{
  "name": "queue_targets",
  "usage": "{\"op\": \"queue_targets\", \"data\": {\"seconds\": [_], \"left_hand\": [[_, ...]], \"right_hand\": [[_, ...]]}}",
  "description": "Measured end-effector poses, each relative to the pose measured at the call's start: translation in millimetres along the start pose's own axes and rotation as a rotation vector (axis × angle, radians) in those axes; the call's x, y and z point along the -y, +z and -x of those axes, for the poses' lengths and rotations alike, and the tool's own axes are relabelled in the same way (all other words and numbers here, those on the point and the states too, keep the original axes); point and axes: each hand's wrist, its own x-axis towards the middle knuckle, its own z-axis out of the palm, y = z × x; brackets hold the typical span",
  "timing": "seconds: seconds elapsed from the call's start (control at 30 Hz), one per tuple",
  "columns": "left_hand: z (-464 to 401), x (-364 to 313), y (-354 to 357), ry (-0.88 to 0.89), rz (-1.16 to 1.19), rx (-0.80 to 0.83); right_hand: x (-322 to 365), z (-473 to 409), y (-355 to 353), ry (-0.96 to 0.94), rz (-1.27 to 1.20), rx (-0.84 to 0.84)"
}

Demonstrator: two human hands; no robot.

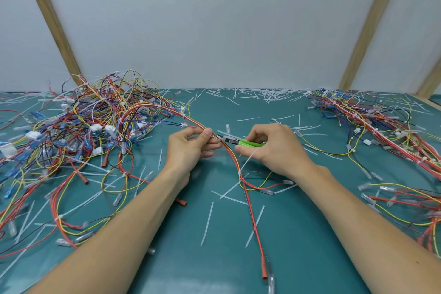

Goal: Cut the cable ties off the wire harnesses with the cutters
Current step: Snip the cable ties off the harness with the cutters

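Note:
A red and yellow wire harness runs from the pile at the left across the middle of the green mat toward me. My left hand pinches it between thumb and fingers. My right hand grips green-handled cutters, whose metal jaws sit at the harness right beside my left thumb. Lower down the same harness a white cable tie with a long tail stays fastened, just under my right hand.
A big tangle of harnesses fills the left of the mat. Another bundle of harnesses lies at the right. Several cut white tie pieces are scattered over the mat and heaped along the far wall.

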Motion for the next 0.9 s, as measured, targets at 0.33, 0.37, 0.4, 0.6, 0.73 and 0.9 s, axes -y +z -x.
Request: {"op": "queue_targets", "data": {"seconds": [0.33, 0.37, 0.4, 0.6, 0.73, 0.9], "left_hand": [[-1.4, -0.3, 0.5, 0.001, 0.029, -0.004], [-1.7, -0.5, 0.3, 0.0, 0.032, -0.009], [-2.0, -0.8, 0.1, -0.001, 0.037, -0.014], [-1.3, -3.3, 1.0, 0.007, 0.09, -0.006], [-1.2, -4.1, 1.4, 0.002, 0.132, 0.021], [-1.3, -3.0, 1.4, 0.01, 0.139, 0.088]], "right_hand": [[6.6, 2.2, 7.4, 0.077, -0.105, -0.077], [9.9, 1.2, 6.3, 0.124, -0.223, -0.09], [13.4, -0.2, 3.2, 0.186, -0.372, -0.091], [17.2, -0.4, -13.0, 0.397, -0.783, 0.088], [19.3, 0.7, -7.4, 0.334, -0.745, 0.173], [25.1, 5.0, -3.3, 0.268, -0.585, 0.29]]}}
